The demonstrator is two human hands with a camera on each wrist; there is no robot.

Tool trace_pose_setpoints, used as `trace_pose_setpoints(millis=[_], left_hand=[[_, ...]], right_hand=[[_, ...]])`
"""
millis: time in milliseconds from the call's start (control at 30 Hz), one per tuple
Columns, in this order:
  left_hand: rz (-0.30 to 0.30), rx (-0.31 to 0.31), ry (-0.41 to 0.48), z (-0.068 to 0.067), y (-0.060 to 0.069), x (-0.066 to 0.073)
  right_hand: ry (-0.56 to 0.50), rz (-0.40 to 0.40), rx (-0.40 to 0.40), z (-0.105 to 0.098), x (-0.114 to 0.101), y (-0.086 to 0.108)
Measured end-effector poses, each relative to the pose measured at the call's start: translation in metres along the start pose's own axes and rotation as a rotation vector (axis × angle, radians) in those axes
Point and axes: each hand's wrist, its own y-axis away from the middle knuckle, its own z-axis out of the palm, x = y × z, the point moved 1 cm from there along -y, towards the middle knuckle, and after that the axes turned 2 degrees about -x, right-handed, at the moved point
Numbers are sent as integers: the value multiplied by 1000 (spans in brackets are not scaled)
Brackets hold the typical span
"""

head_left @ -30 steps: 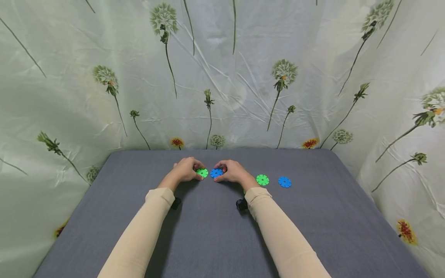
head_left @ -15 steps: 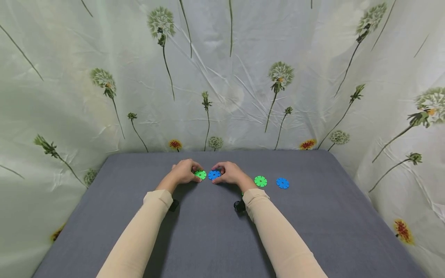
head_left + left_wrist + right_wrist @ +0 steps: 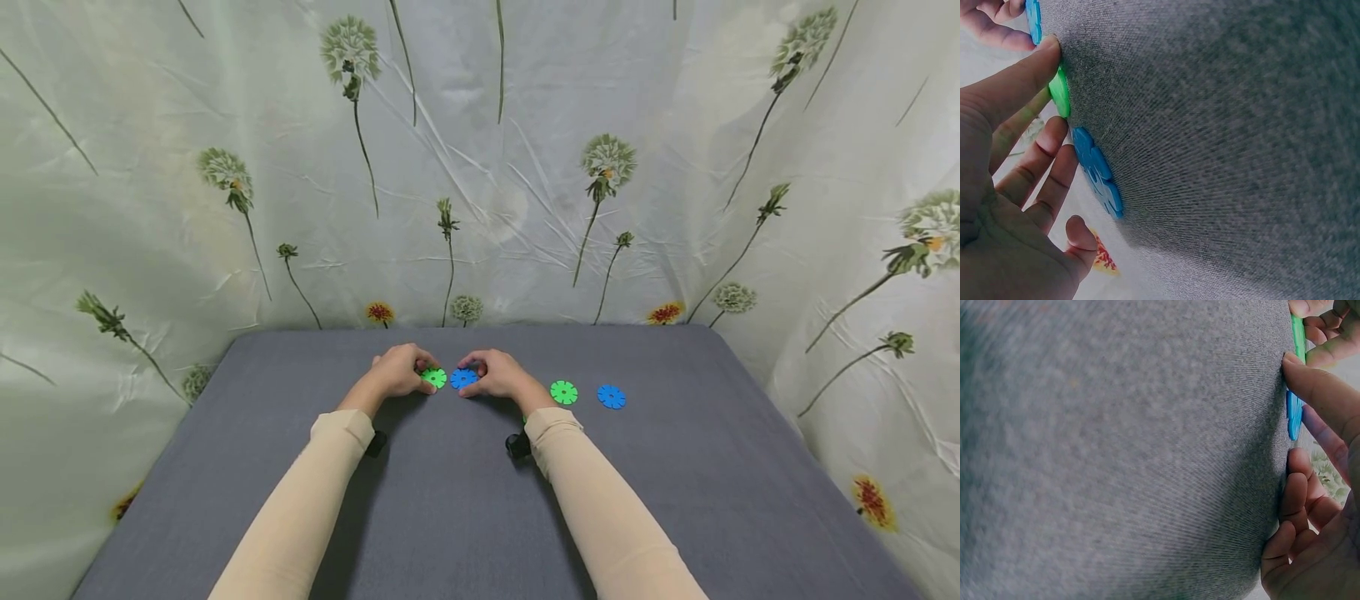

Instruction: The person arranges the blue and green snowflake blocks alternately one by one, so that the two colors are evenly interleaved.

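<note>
Thumb and fingers of my left hand (image 3: 397, 371) pinch a green notched disc (image 3: 435, 379) by its edges on the table. My right hand (image 3: 498, 375) grips a blue notched disc (image 3: 463, 379) the same way, just right of the green one, with a narrow gap between the discs. In the left wrist view, another blue disc (image 3: 1097, 172) lies on the cloth beside the left hand's outer fingers; the head view hides it behind that hand. The right wrist view shows the right thumb at the near edge of its blue disc (image 3: 1294, 415).
Right of the right hand lie a loose green disc (image 3: 564, 392) and a loose blue disc (image 3: 611, 397). The right wrist mostly covers another green piece. Grey cloth covers the table (image 3: 465, 517); a flower-patterned curtain (image 3: 517, 183) stands behind it.
</note>
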Motion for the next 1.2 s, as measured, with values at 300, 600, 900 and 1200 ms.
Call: trace_pose_setpoints(millis=[300, 600, 900, 1200], left_hand=[[10, 0, 4, 0, 1, 3], [1, -7, -2, -1, 0, 4], [-1, -17, -11, -2, 0, 3], [17, -22, -33, 0, 0, 2]], right_hand=[[15, -25, -16, -5, -1, 3], [-45, -19, -38, -10, 3, 6], [-54, 0, -63, -24, 6, 17], [-13, -13, -78, -39, 18, 29]])
